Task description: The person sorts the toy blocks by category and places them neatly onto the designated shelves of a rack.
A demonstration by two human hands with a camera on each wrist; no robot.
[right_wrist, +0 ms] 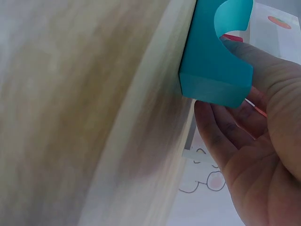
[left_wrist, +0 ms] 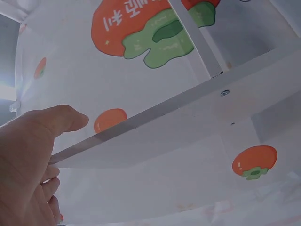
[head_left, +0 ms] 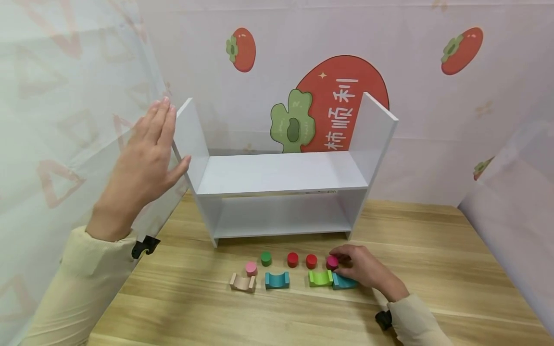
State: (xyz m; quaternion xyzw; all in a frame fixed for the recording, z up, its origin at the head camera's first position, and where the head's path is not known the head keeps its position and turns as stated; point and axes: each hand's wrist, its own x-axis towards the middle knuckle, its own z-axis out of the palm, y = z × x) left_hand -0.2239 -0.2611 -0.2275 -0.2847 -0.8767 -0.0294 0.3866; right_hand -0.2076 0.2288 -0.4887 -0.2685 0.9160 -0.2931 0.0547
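Fingers of our right hand [head_left: 361,269] curl on the teal block [head_left: 344,282]; our left hand [head_left: 144,156], fingers straight, presses the shelf [head_left: 281,173] edge.

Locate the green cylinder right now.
Head view: the green cylinder stands on the table before the white shelf, between the pink cylinder and a red cylinder.

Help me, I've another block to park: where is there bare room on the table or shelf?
Free: both boards of the white shelf, and the wooden table right of the right hand and nearer than the blocks. Crowded: the strip before the shelf, from the beige block to the teal block.
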